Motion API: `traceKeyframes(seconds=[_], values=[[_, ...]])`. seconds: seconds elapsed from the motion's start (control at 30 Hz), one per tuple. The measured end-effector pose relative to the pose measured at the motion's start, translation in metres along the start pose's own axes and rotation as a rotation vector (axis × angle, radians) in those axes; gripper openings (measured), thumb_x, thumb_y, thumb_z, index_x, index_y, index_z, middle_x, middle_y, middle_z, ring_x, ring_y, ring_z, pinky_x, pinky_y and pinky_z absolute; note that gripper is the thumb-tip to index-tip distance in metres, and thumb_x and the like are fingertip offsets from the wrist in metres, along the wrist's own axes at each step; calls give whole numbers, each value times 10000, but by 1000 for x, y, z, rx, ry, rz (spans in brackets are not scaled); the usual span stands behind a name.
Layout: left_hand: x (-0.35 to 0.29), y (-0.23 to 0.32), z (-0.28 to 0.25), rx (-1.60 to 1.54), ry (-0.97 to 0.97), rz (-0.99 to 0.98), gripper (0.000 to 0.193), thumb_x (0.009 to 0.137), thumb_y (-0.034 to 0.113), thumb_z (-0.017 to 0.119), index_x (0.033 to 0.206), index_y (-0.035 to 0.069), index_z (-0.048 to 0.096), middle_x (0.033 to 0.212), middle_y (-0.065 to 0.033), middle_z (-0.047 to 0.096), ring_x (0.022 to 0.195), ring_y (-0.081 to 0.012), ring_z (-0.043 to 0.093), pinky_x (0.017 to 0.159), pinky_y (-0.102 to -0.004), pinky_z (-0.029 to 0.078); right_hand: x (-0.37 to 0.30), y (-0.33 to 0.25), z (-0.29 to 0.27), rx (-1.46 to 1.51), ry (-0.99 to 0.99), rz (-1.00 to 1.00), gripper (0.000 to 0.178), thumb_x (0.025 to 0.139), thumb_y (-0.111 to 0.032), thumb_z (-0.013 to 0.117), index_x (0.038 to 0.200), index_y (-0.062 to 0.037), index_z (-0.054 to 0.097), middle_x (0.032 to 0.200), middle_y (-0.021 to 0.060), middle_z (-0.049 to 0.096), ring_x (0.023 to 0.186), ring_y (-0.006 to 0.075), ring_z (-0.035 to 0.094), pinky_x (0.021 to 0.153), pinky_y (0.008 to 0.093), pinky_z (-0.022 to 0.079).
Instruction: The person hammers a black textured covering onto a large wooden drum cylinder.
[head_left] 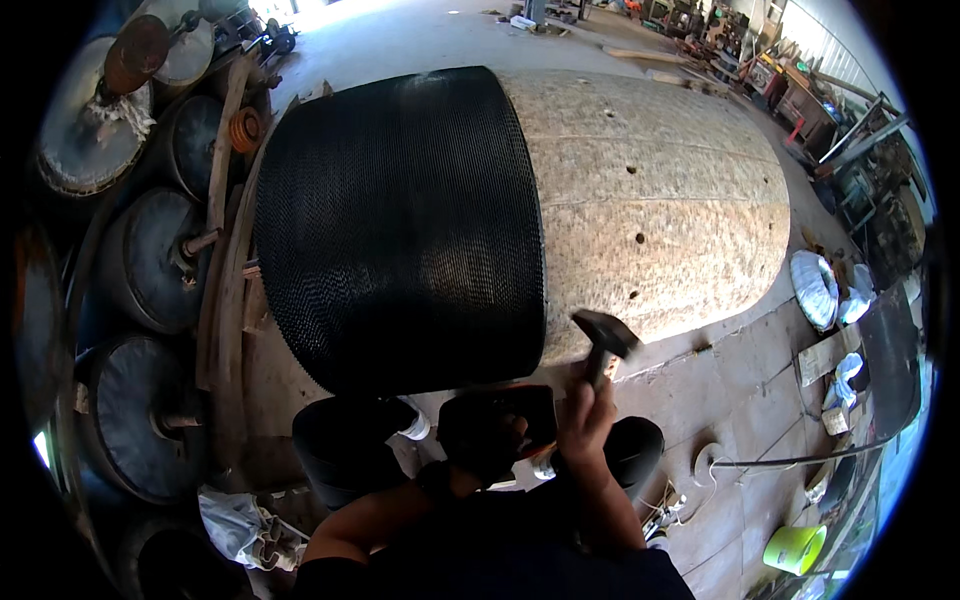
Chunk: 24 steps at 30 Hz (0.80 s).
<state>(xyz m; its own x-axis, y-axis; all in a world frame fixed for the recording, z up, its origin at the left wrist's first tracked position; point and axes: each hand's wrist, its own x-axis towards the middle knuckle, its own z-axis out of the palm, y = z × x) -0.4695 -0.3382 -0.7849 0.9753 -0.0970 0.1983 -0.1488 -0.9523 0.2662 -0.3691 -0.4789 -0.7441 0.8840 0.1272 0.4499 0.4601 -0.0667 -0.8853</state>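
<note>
In front of me lies a large drum. Its left part is wrapped in a black, finely ridged covering [400, 230], and its right part is a bare, tan, mottled surface [680, 220] with several small dark holes. My right hand [585, 415] is closed round the handle of a hammer [606, 335], its head raised by the lower edge of the bare part, near the covering's edge. Low between my knees, my left hand [485, 435] is at a dark container [543, 415] with a reddish rim. It lies in deep shadow, and its fingers are mostly hidden.
Dark rollers [135, 420] with protruding shafts are stacked along the left, beside wooden planks [228, 150]. White bundles [815, 290] lie on the floor at right. A metal rod [790, 462] with a round end and a lime-green bucket [795, 548] are at lower right.
</note>
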Motion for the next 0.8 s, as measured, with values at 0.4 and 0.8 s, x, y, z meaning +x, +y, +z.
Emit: traceKeyframes(seconds=[0.4,0.8], values=[[0,1,-10,-51,66,17,248,982,307,608,950,61,617,861,-110,692,821,-251,687,751,-408,545,-6,-7,-2,67,64,-150,315,1065,-267,442,1045,24,560,823,92,643,682,158,587,623,310,480],[36,-14,-86,-559,289,-117,166,972,239,657,981,75,637,868,-120,679,739,-232,681,619,-361,546,-13,13,-12,-87,56,-246,176,986,-79,513,1100,43,567,738,227,617,694,377,683,628,424,531]])
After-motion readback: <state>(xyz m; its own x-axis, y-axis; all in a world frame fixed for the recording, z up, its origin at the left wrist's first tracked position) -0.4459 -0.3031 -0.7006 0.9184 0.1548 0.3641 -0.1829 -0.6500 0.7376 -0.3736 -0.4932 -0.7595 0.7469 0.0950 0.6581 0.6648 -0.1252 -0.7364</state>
